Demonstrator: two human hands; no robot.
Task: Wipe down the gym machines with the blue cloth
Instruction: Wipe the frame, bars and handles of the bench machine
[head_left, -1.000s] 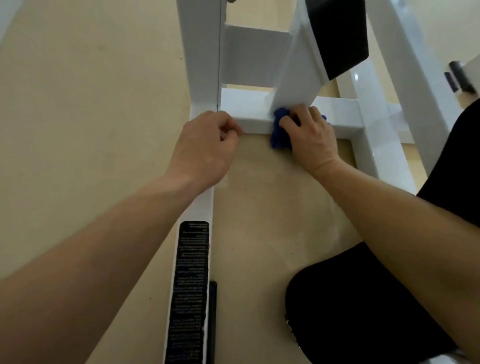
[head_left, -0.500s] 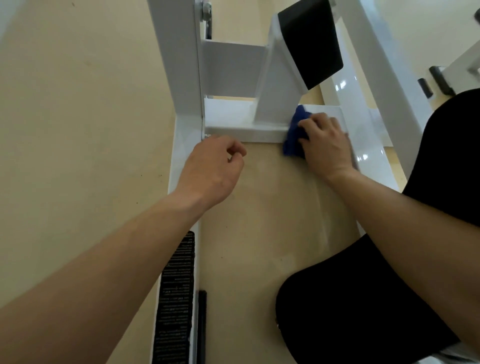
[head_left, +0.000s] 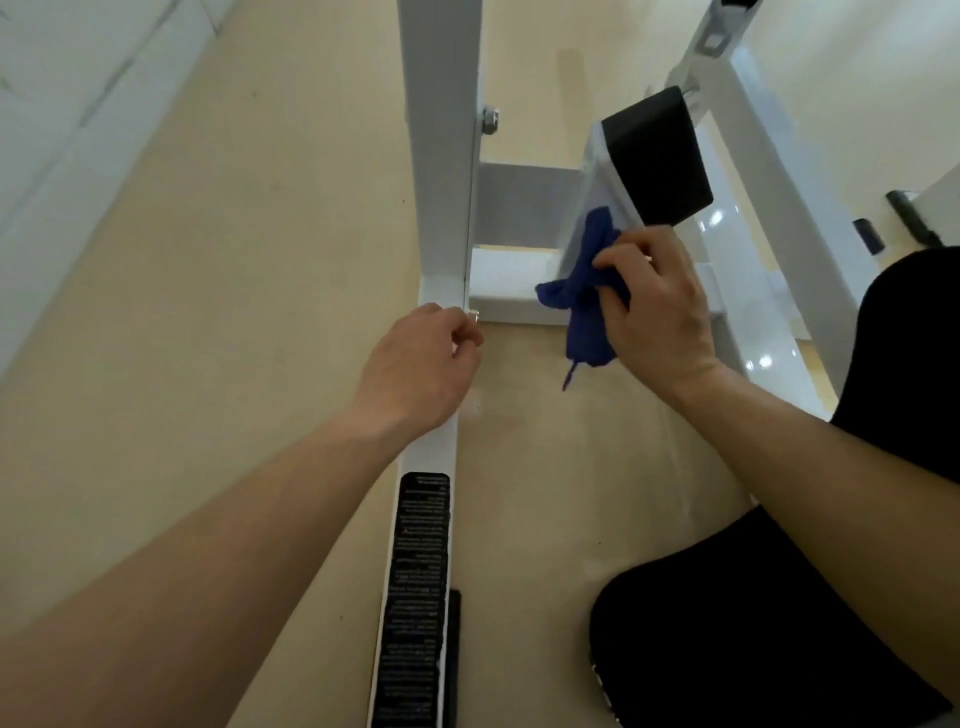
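Gripping the blue cloth (head_left: 584, 306) in your right hand (head_left: 660, 312), you have it bunched and pressed against the slanted white post (head_left: 597, 176), just below the black pad (head_left: 657, 156); your fingers curl round the upper part of the cloth, while its lower end hangs past the white crossbar (head_left: 509, 296) with a loose thread dangling toward the beige floor (head_left: 234, 338); your left hand (head_left: 421, 364) is curled into a loose fist with nothing visible in it, hovering at the joint where the white upright (head_left: 441, 156) meets the floor rail (head_left: 428, 452); a small bolt (head_left: 474, 314) sits right at its fingertips, though the blur leaves it unclear whether they touch it; the floor rail runs toward you under your left forearm and carries a black label strip (head_left: 415, 597) whose print is too small to read; your knee (head_left: 753, 623), in black, shows at lower right, well apart from the cloth.
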